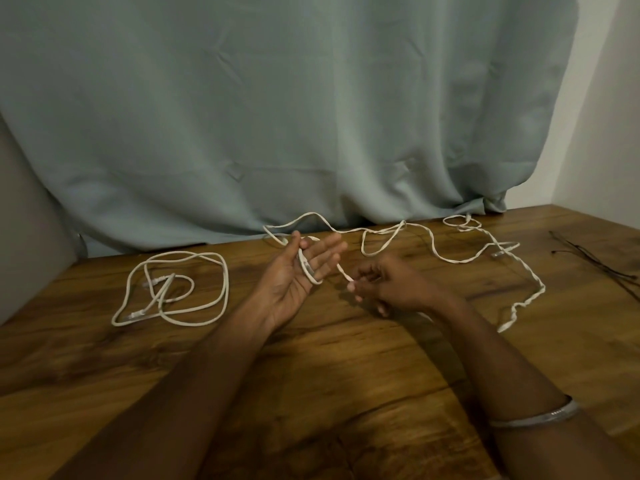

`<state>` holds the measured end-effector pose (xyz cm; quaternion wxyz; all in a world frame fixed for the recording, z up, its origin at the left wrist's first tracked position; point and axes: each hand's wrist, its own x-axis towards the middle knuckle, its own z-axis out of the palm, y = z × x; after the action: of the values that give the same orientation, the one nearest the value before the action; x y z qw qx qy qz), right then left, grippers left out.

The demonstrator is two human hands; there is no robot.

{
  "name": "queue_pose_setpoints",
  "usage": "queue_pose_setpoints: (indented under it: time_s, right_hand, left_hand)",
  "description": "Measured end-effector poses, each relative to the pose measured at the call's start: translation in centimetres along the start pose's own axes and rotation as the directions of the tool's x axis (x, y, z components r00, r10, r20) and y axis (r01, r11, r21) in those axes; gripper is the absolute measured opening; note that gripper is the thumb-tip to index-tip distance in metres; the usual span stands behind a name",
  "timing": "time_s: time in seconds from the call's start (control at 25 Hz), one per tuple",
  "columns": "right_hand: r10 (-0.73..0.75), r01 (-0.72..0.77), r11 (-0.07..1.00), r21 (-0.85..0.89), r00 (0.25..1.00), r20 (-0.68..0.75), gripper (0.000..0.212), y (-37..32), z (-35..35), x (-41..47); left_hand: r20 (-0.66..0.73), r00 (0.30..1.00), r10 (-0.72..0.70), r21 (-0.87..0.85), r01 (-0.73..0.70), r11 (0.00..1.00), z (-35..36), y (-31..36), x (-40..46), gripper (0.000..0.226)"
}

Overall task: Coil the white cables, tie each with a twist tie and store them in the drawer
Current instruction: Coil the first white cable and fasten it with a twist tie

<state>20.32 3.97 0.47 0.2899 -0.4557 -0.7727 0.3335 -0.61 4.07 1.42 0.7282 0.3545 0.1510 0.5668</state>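
While hands wind one cable [450, 259], another cable [173, 289] lies left.

Over a wooden table [311, 393], the left hand [294, 275] is held palm up with fingers stretched out, a loop of a white cable [446, 259] wound around them, while the right hand [384, 284] pinches the same cable just beside it. The rest of that cable trails in loose bends along the table's far edge below a pale green curtain [277, 116]. A second white cable [173, 289] lies loosely coiled to the left, and thin dark ties [595, 261] lie at the right.
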Motion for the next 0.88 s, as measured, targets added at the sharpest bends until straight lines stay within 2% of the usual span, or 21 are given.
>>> queue_pose_setpoints:
  time_s: [0.12, 0.24, 0.36, 0.44, 0.48, 0.56, 0.6, 0.64, 0.68, 0.76, 0.8, 0.88]
  right_hand:
    - [-0.003, 0.012, 0.962, -0.271, 0.999, 0.032, 0.016, 0.6, 0.4, 0.0]
    - [-0.053, 0.077, 0.902, -0.424, 0.996, 0.069, 0.041, -0.6, 1.5, -0.4]
    - [-0.118, 0.174, 0.732, -0.659, 0.985, 0.129, 0.043, -3.0, 3.3, -1.0]
    - [-0.190, 0.223, 0.689, -0.690, 0.974, 0.125, 0.041, -3.9, 3.9, -1.4]
    - [-0.222, 0.249, 0.694, -0.676, 0.967, 0.128, 0.040, -3.8, 3.9, -1.3]
    - [-0.279, 0.285, 0.729, -0.622, 0.954, 0.110, 0.033, -3.3, 3.4, -1.2]
    - [-0.298, 0.287, 0.759, -0.585, 0.951, 0.080, 0.026, -3.0, 2.9, -1.2]
    - [-0.300, 0.277, 0.815, -0.509, 0.953, 0.039, 0.020, -2.8, 2.3, -1.1]
    - [-0.282, 0.257, 0.879, -0.402, 0.959, -0.002, 0.018, -2.6, 1.6, -0.9]
    - [-0.233, 0.221, 0.958, -0.181, 0.971, -0.047, 0.013, -2.1, 0.4, -0.6]
    - [-0.219, 0.213, 0.971, -0.113, 0.975, -0.045, 0.009, -1.7, -0.2, -0.6]
    - [-0.197, 0.197, 0.979, -0.051, 0.980, 0.002, 0.010, -1.5, -0.9, -1.1]
  left_hand:
    - [-0.035, 0.993, 0.109, 0.009, -0.109, 0.994, -0.1, 0.6, 0.3, 0.042]
    - [-0.060, 0.990, 0.130, 0.088, -0.124, 0.988, -0.7, 0.4, 0.7, 0.041]
    - [-0.038, 0.984, 0.172, 0.288, -0.154, 0.945, 0.0, -0.8, 0.9, 0.039]
    - [-0.011, 0.984, 0.180, 0.506, -0.149, 0.849, 0.4, -1.7, 0.7, 0.037]
    - [0.021, 0.986, 0.165, 0.627, -0.142, 0.766, 0.3, -2.2, 0.5, 0.036]
    - [0.101, 0.984, 0.145, 0.846, -0.162, 0.508, -0.5, -2.8, -0.1, 0.041]
    - [0.130, 0.980, 0.153, 0.907, -0.180, 0.382, -0.8, -3.0, -0.3, 0.046]
    - [0.147, 0.976, 0.160, 0.932, -0.191, 0.308, -1.0, -3.0, -0.3, 0.048]
    - [0.147, 0.977, 0.151, 0.938, -0.187, 0.292, -0.9, -3.0, -0.4, 0.049]
    - [0.116, 0.990, 0.082, 0.912, -0.139, 0.386, -0.3, -3.1, -0.5, 0.049]
    - [0.093, 0.995, 0.035, 0.894, -0.099, 0.436, 0.0, -3.1, -0.6, 0.048]
    - [0.054, 0.997, -0.063, 0.886, -0.019, 0.463, 0.3, -3.2, -0.7, 0.045]
